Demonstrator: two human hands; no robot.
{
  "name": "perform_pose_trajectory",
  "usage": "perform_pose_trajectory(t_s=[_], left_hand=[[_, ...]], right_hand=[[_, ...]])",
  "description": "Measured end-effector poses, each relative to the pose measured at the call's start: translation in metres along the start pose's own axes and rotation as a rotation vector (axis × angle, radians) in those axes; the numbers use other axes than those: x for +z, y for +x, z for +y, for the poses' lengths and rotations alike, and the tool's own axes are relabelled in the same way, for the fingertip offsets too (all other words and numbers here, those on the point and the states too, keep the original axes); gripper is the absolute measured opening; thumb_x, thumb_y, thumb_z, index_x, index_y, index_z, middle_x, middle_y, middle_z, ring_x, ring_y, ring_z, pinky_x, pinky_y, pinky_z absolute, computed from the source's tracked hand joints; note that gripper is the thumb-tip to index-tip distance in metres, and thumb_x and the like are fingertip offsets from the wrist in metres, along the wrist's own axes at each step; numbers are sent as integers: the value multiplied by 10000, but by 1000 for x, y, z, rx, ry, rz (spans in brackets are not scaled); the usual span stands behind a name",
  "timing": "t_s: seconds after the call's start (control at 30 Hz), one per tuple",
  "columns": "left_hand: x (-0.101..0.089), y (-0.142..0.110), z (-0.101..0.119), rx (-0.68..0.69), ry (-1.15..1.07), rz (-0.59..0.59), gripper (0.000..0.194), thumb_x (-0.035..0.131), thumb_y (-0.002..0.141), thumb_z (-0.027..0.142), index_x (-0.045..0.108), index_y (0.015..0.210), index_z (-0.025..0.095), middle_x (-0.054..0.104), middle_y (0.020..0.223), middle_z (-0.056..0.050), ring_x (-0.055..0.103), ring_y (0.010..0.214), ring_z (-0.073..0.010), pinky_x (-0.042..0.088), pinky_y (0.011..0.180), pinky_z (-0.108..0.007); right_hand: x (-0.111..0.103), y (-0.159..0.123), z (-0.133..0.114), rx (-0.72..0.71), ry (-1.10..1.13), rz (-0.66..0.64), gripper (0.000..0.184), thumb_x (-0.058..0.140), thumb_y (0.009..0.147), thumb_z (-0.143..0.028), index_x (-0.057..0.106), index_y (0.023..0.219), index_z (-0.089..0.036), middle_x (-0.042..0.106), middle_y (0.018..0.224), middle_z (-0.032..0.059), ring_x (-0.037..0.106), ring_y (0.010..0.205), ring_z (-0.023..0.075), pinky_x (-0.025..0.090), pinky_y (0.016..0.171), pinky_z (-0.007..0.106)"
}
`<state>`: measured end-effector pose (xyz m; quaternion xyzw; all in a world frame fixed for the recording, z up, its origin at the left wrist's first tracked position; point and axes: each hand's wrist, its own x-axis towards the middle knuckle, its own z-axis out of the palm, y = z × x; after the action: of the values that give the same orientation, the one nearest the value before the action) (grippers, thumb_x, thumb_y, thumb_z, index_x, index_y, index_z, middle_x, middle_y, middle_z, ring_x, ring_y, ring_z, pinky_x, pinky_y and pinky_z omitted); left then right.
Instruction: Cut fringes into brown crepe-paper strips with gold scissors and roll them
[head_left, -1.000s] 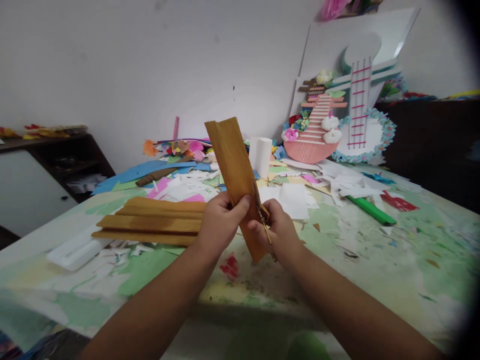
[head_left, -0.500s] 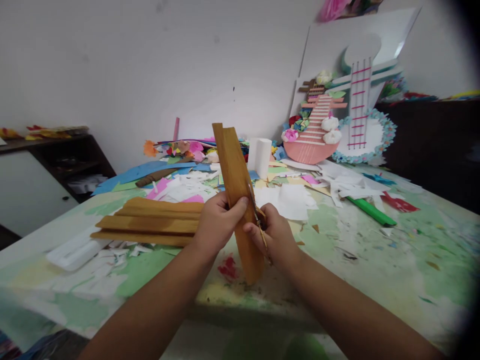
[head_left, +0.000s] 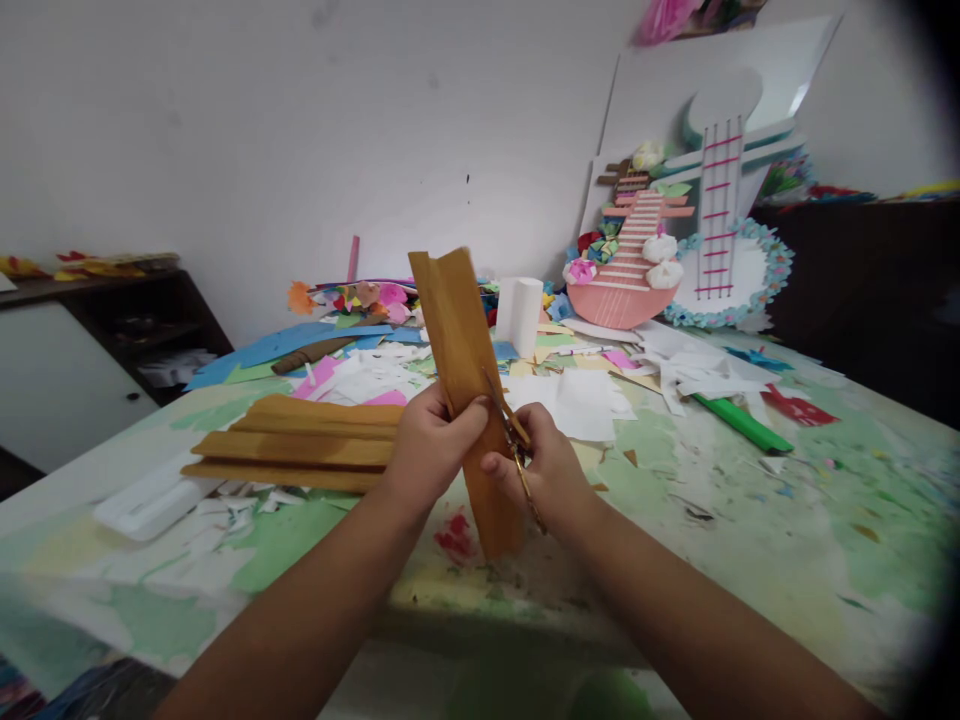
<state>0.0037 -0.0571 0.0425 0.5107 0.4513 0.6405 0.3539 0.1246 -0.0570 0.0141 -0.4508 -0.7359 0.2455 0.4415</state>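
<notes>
A folded strip of golden-brown crepe paper [head_left: 454, 320] stands tilted above the table, gripped by my left hand [head_left: 431, 445] with the thumb pressed on its front. My right hand [head_left: 551, 465] is closed on a pair of scissors [head_left: 519, 455] with gold-coloured handles. The scissor blades lie at the strip's right edge, close to my left thumb. A narrow sliver of the paper stands off that edge beside the blades. More folded brown crepe paper [head_left: 300, 440] rests on the table to the left, partly behind my left hand.
A white plastic case [head_left: 154, 508] lies at the left under the folded paper. White paper scraps [head_left: 367, 372] and a white roll [head_left: 527, 315] are behind. A green roll [head_left: 742, 424] lies at right. Paper instrument models [head_left: 622, 300] stand at the back right. The table's front edge is near my forearms.
The strip's top has tilted left and its face has turned more toward me. The scissor blades have swung left across the strip's edge. Both hands stay in nearly the same place.
</notes>
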Motion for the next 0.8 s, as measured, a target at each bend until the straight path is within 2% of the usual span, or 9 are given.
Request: perform_pose_trajectory(t_s=[0.1, 0.23, 0.47, 0.8], left_hand=[[-1, -1, 0, 16, 112, -2, 135, 579, 607, 275, 577, 627, 142, 566, 555, 18, 506, 511, -112, 383, 451, -194], [-2, -2, 2, 5, 128, -48, 154, 565, 623, 290, 574, 672, 144, 579, 597, 23, 530, 556, -119, 410, 495, -204], [-1, -3, 3, -14, 66, -67, 163, 569, 622, 286, 584, 699, 143, 623, 661, -6, 567, 591, -135, 441, 528, -221], [-3, -2, -1, -77, -95, -83, 162, 613, 585, 268, 585, 682, 141, 616, 642, 4, 560, 570, -128, 447, 533, -226]], right_hand=[[0, 0, 0, -4, 9, 20, 379, 570, 602, -473, 344, 746, -205, 406, 584, -51, 380, 517, 97, 301, 461, 201], [1, 0, 2, -7, -6, 53, 380, 560, 594, -499, 339, 678, -202, 368, 537, -58, 349, 486, 93, 273, 439, 203], [4, -1, 3, -19, -8, 87, 389, 566, 587, -505, 330, 648, -202, 341, 504, -65, 320, 457, 84, 254, 422, 199], [5, 0, 5, -9, -15, 92, 394, 598, 577, -480, 322, 628, -204, 354, 498, -69, 318, 453, 79, 249, 408, 191]])
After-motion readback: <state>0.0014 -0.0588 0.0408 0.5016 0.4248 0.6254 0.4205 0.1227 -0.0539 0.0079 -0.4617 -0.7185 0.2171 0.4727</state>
